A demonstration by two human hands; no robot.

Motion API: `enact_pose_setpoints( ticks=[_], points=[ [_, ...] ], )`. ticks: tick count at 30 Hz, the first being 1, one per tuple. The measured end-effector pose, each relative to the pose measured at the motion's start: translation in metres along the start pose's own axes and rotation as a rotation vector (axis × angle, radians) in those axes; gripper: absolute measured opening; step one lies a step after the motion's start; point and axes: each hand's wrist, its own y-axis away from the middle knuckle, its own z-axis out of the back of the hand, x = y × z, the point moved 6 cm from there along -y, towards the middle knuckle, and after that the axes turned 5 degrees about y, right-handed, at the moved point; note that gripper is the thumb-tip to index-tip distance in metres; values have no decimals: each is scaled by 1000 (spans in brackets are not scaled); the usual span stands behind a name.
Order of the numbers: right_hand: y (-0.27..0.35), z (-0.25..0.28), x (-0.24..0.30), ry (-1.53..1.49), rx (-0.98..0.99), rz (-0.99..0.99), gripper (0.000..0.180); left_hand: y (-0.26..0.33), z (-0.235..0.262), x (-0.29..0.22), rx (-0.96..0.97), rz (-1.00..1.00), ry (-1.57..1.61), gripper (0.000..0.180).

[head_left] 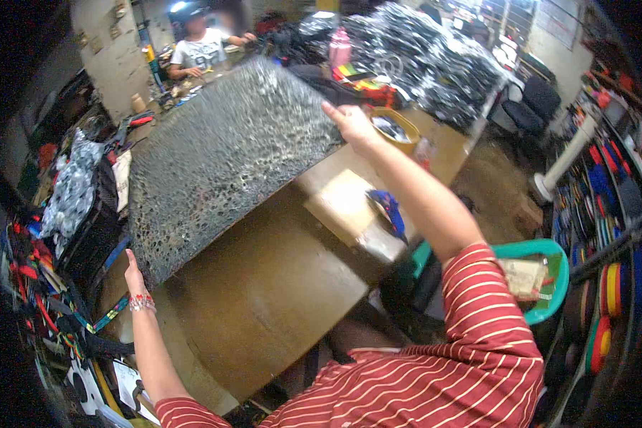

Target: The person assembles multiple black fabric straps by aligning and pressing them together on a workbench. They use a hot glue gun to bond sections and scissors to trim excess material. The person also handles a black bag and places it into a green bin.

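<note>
Two hands [137, 274] hold sheet [221, 157] over table [264, 299].

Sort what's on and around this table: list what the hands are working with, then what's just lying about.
In hand:
- large dark patterned sheet, held above the wooden table
- left hand at its near corner
- right hand at its far corner

Lying about:
- yellow bowl
- blue item
- green basket
- pink bottle
- ribbon spools

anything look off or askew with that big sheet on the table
The dark speckled sheet sits skewed across the wooden table, its edges at an angle to the table's. The left hand and right hand each grip a corner. No tear or spill shows.
</note>
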Motion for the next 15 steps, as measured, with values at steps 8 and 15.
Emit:
enact_pose_setpoints(
  ticks=[8,15],
  points=[
    [245,294,110,265,-439,288,50,162,-155,-95,408,-23,831,76],
    [540,551,159,1076,-779,-221,50,404,-312,-270,1178,-308,1165,60]
  ],
)
